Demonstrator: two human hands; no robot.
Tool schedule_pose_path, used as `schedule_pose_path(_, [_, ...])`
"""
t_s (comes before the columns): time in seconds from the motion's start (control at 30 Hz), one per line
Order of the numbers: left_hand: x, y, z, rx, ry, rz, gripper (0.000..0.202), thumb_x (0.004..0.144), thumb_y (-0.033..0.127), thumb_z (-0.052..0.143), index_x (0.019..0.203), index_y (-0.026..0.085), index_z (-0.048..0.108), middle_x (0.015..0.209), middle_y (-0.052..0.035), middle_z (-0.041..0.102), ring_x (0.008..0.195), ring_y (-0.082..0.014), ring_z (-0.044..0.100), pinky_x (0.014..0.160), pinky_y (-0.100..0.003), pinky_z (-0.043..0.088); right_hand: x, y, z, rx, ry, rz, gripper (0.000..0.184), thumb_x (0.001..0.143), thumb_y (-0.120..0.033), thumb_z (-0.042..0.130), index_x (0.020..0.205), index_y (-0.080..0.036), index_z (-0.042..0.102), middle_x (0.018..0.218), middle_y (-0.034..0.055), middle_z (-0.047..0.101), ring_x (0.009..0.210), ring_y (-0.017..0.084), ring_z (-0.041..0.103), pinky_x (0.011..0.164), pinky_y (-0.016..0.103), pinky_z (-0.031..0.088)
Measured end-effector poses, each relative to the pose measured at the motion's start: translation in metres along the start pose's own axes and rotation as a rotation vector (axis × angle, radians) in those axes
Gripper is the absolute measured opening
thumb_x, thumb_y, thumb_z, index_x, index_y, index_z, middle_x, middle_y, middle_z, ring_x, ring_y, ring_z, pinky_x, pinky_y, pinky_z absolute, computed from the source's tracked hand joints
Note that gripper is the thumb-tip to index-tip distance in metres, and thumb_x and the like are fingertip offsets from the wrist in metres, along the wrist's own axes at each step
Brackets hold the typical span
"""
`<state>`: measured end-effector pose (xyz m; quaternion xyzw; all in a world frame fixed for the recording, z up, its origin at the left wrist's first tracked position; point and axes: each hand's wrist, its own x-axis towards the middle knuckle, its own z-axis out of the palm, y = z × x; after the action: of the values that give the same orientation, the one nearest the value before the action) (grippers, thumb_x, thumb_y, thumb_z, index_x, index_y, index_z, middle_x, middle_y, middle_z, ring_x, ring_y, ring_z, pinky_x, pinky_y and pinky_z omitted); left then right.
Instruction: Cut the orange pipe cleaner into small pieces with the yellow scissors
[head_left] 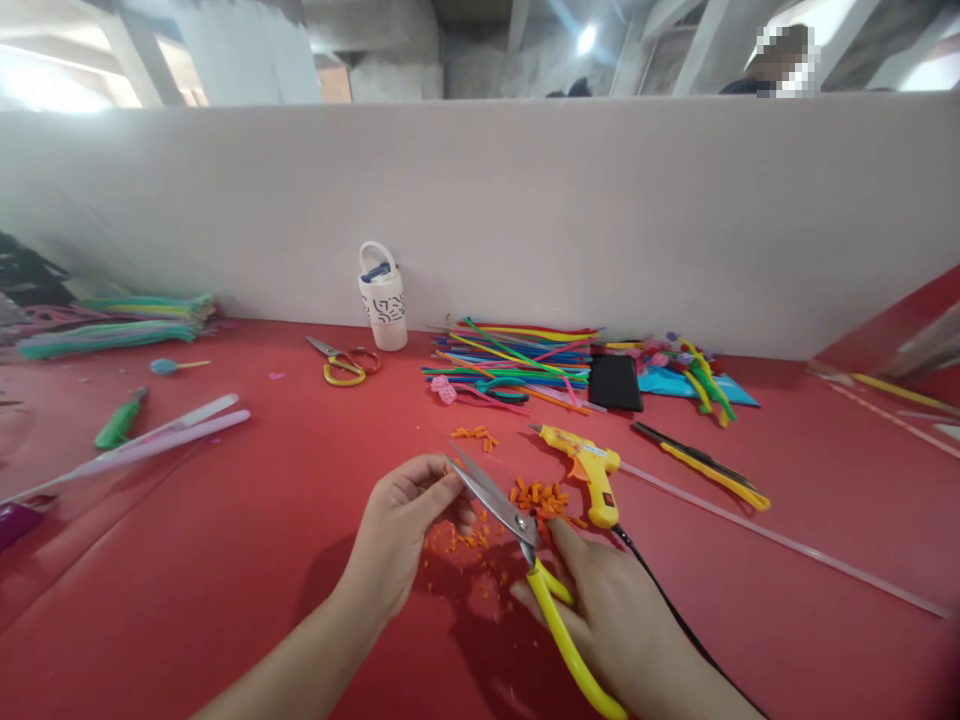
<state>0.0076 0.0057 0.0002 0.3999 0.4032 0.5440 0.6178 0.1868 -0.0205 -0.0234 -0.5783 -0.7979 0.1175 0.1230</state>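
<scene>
My right hand is closed on a pair of scissors with yellow handles and metal blades, which point up and to the left. The blade tips reach the fingertips of my left hand, whose thumb and forefinger are pinched together. A trace of orange shows there, so the pinch seems to hold a small orange piece, mostly hidden by the fingers. Short orange cut pieces lie in a pile beyond the right hand. More orange bits and fine crumbs are scattered on the red table around and below the blades.
A yellow glue gun lies right of the pile, its cord running under my right forearm. Behind are coloured pipe cleaners, a black phone, a white cup and red-and-yellow scissors. Tweezers rest at right.
</scene>
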Motion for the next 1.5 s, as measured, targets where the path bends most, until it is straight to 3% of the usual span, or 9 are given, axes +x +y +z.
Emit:
schedule_pose_path(0.2, [0.001, 0.0006, -0.0015, 0.01, -0.005, -0.008, 0.009, 0.071, 0.019, 0.056, 0.065, 0.013, 0.058, 0.053, 0.0009, 0.056, 0.048, -0.0084, 0.051, 0.048, -0.02, 0.041, -0.0007, 0.0062, 0.0035, -0.085, 0.044, -0.058, 0.03, 0.076, -0.05, 0.041, 0.069, -0.021, 0.039, 0.055, 0.0013, 0.058, 0.047, 0.018, 0.054, 0.042, 0.025, 0.022])
schedule_pose_path(1.13, [0.0012, 0.003, -0.0024, -0.005, -0.028, 0.003, 0.009, 0.07, 0.02, 0.058, 0.065, 0.013, 0.06, 0.055, 0.001, 0.056, 0.048, -0.0081, 0.051, 0.047, -0.02, 0.041, -0.002, 0.0058, 0.0046, -0.039, 0.076, -0.126, 0.027, 0.078, -0.046, 0.039, 0.067, -0.021, 0.04, 0.052, 0.0009, 0.059, 0.044, 0.017, 0.055, 0.04, 0.024, 0.022])
schedule_pose_path(1.37, [0.0021, 0.0033, -0.0046, -0.001, -0.023, 0.022, 0.007, 0.069, 0.019, 0.058, 0.068, 0.013, 0.061, 0.056, 0.0008, 0.056, 0.048, -0.0081, 0.052, 0.048, -0.02, 0.042, -0.0013, 0.0071, 0.0048, -0.048, 0.089, -0.087, 0.029, 0.077, -0.047, 0.041, 0.063, -0.022, 0.04, 0.047, 0.0004, 0.056, 0.04, 0.015, 0.051, 0.039, 0.024, 0.019])
schedule_pose_path(1.5, [0.0013, 0.0003, -0.0036, -0.026, -0.063, 0.005, 0.007, 0.071, 0.019, 0.056, 0.069, 0.013, 0.058, 0.059, 0.0, 0.058, 0.048, -0.0078, 0.052, 0.047, -0.019, 0.043, -0.0002, 0.004, 0.0032, 0.125, 0.082, -0.009, 0.031, 0.073, -0.046, 0.046, 0.057, -0.022, 0.034, 0.044, -0.0033, 0.048, 0.038, 0.011, 0.04, 0.039, 0.022, 0.02])
